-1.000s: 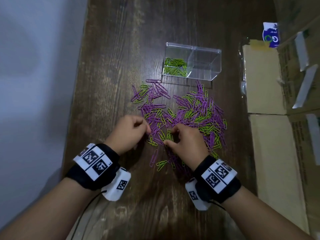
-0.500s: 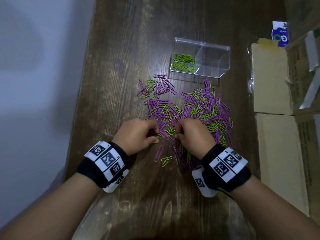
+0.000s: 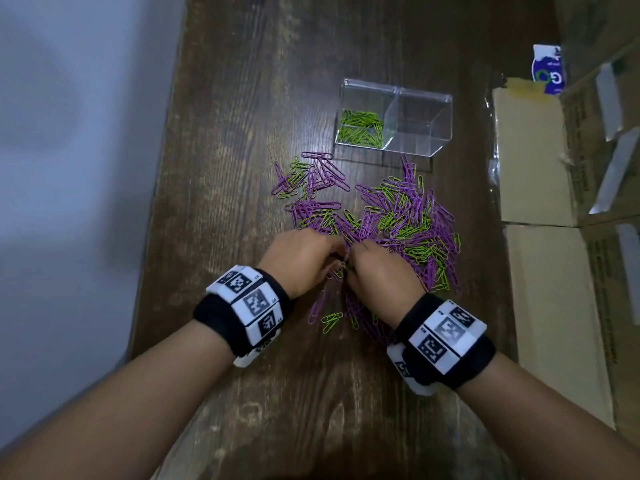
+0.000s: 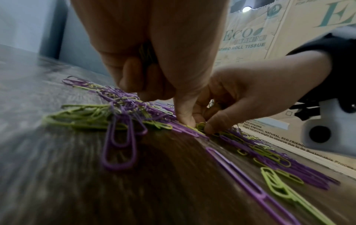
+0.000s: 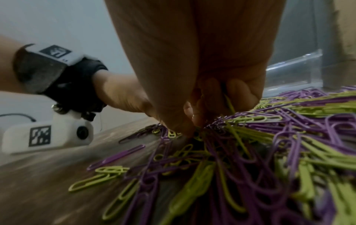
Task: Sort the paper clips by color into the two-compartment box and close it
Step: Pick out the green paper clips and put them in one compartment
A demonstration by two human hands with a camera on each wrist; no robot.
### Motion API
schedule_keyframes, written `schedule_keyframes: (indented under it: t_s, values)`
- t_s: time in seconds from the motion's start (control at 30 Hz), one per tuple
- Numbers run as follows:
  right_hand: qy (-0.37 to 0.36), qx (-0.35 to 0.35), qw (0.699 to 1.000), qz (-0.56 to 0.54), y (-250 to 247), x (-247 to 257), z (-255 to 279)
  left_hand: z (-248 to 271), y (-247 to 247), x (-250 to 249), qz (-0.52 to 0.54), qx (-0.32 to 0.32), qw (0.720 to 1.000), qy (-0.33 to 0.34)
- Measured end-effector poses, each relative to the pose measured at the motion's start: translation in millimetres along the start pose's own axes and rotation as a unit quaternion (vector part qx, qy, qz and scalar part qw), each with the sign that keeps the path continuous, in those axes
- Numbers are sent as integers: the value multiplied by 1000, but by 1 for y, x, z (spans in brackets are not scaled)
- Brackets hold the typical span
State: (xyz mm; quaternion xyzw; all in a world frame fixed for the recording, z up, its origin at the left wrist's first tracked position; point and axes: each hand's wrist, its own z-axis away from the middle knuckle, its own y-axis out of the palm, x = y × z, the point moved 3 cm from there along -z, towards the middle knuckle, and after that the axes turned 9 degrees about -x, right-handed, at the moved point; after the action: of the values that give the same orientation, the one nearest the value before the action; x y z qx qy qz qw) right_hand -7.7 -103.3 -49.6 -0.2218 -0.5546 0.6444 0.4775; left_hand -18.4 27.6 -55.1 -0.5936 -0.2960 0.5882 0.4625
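Note:
A mixed pile of purple and green paper clips (image 3: 398,220) lies on the dark wooden table (image 3: 242,98). Beyond it stands the clear two-compartment box (image 3: 440,109), lid off or open; its left half holds green clips (image 3: 362,128), its right half nothing. My left hand (image 3: 337,259) and right hand (image 3: 354,264) meet at the pile's near edge, fingers curled. In the left wrist view the left hand (image 4: 173,106) keeps a bunch of clips in its palm, thumb down on the pile. The right hand (image 5: 192,126) clutches green clips (image 5: 229,103) and pinches at another.
Cardboard cartons (image 3: 540,168) line the table's right edge, close to the pile. A blue and white packet (image 3: 549,69) sits at the back right. A pale wall (image 3: 69,168) runs along the table's left edge. Loose clips (image 3: 330,320) lie between my wrists.
Both hands have drawn together over the near edge of the pile until their fingertips touch. The head view has shifted so the box and pile sit lower and further right.

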Motion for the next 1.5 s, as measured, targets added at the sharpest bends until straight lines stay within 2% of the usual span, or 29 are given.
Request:
schedule_keyframes:
  t_s: [0.1, 0.17, 0.2, 0.27, 0.33, 0.43, 0.5, 0.57, 0.63, 0.7, 0.77, 0.8, 0.83, 0.9, 0.93, 0.97, 1.0, 1.07, 1.13, 1.2, 1.27, 1.33, 1.4, 1.43, 1.5]
  values:
    - [-42, -2, 996, 79, 1, 3, 1, -3, -3, 2, -17, 19, 1000, 7]
    - [-50, 2, 995, 83, 0, -1, 0, -1, -5, 4, -22, 38, 999, 4]
    - [-42, -1, 998, 51, -2, -6, -2, 0, -7, 5, -23, 51, 998, 3]
    - [-5, -27, 996, -82, -6, -18, -5, 0, -8, 4, -30, 74, 997, -1]
    - [48, -65, 966, -245, -11, -31, -7, -2, -9, 0, -46, 90, 995, 1]
    - [146, -77, 870, -465, -15, -45, -6, -5, -10, -5, -87, 93, 992, 19]
    - [206, -62, 784, -582, -15, -49, -4, -6, -9, -7, -104, 92, 990, 36]
    - [235, -31, 691, -683, -14, -50, -4, -4, -7, -8, -85, 82, 992, 47]
    - [239, 7, 618, -749, -13, -48, -4, -2, -6, -5, -14, 63, 998, 27]
    - [228, 33, 546, -806, -12, -42, -2, 1, -7, 1, 121, 49, 991, -31]
    - [207, 42, 472, -856, -13, -38, -2, 2, -9, 8, 266, 21, 960, -83]
    - [204, 43, 442, -873, -13, -36, -2, 2, -10, 11, 341, 5, 934, -109]
    - [201, 46, 419, -884, -14, -34, -2, 3, -11, 13, 420, -4, 897, -139]
    - [195, 58, 397, -895, -18, -31, -4, 2, -14, 13, 548, -3, 813, -197]
    - [197, 63, 400, -893, -20, -29, -6, 0, -15, 12, 578, -3, 786, -219]
    - [204, 67, 412, -886, -23, -28, -10, -3, -16, 11, 590, -5, 772, -238]
    - [217, 71, 434, -871, -27, -28, -16, -8, -18, 11, 600, -10, 759, -254]
    - [241, 67, 496, -831, -39, -29, -34, -22, -24, 12, 627, -26, 726, -281]
    - [250, 32, 568, -784, -60, -33, -58, -40, -32, 15, 652, -42, 690, -311]
    - [249, -32, 625, -739, -87, -36, -89, -63, -44, 17, 657, -52, 673, -335]
    - [253, -91, 671, -691, -110, -38, -119, -85, -58, 21, 657, -51, 664, -352]
    - [267, -117, 701, -651, -123, -37, -146, -104, -72, 24, 662, -54, 644, -379]
    - [291, -120, 704, -637, -128, -37, -164, -119, -85, 25, 668, -69, 625, -398]
    - [301, -122, 707, -628, -128, -37, -170, -127, -90, 24, 667, -78, 622, -402]
    - [308, -118, 735, -592, -126, -38, -175, -140, -97, 22, 665, -92, 626, -397]
